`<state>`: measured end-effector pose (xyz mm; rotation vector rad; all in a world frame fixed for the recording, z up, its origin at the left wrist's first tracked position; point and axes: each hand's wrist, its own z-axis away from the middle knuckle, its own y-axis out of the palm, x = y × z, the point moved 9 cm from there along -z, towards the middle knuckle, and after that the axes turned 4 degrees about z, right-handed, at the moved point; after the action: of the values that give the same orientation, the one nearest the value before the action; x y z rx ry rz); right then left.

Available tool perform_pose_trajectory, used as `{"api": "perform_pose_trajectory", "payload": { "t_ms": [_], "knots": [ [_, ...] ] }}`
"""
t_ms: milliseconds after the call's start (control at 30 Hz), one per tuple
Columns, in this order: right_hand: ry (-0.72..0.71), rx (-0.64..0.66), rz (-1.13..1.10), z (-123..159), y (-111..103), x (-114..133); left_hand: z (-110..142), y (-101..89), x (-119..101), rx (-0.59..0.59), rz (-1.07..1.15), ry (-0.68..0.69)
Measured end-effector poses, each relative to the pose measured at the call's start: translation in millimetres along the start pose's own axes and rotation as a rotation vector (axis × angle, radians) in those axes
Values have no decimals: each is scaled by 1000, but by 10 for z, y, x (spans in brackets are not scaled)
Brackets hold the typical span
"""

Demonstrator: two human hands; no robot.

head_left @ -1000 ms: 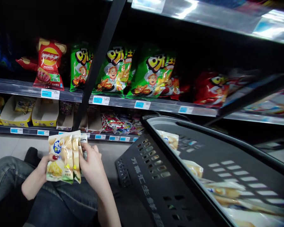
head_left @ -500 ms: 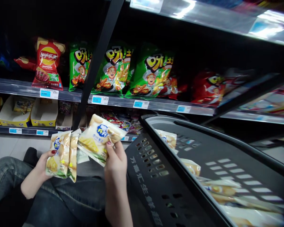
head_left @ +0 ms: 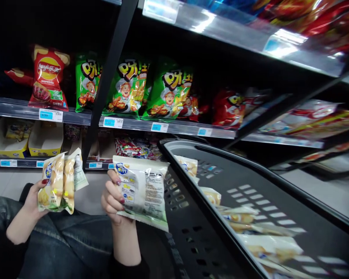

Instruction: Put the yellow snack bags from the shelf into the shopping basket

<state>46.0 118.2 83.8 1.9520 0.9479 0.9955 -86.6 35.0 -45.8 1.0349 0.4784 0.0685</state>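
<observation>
My left hand [head_left: 35, 197] is closed round a small bunch of cream-and-yellow snack packets [head_left: 50, 184], low at the left above my knee. My right hand [head_left: 114, 201] grips one snack packet [head_left: 144, 190] of the same kind by its left edge; its printed back faces me. That packet's right edge overlaps the side of a dark grey shopping basket [head_left: 212, 232], but whether they touch I cannot tell. Inside the basket lie several similar packets [head_left: 267, 246], stacked along its near side.
Ahead runs a black shelf [head_left: 174, 130] with a red chip bag [head_left: 49, 79] and green snack bags [head_left: 170, 93]. Below it stand yellow-edged cardboard boxes [head_left: 45, 143]. A dark upright post [head_left: 107, 73] crosses the shelf front, and another shelf edge [head_left: 238, 38] juts out above the basket.
My right hand has turned its packet from front to back and brought it beside the basket's wall. My left hand still holds its packets. The whole view has shifted slightly to the right.
</observation>
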Motion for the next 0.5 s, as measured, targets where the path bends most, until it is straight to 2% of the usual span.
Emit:
{"api": "perform_pose_trajectory", "payload": {
  "t_ms": [100,267,333,400,500],
  "knots": [
    [-21,-74,-30,-20,-93,-16,-1,8,19,14,3,-4],
    [-142,-392,-60,21,-407,83,6,39,37,45,6,-19],
    [-169,-461,11,38,-466,126,3,46,40,61,24,-26],
    [-172,-480,116,43,-469,154,-3,45,42,75,47,-31],
    [-136,-412,244,36,-401,126,-14,38,54,101,57,-50]
  ]
}}
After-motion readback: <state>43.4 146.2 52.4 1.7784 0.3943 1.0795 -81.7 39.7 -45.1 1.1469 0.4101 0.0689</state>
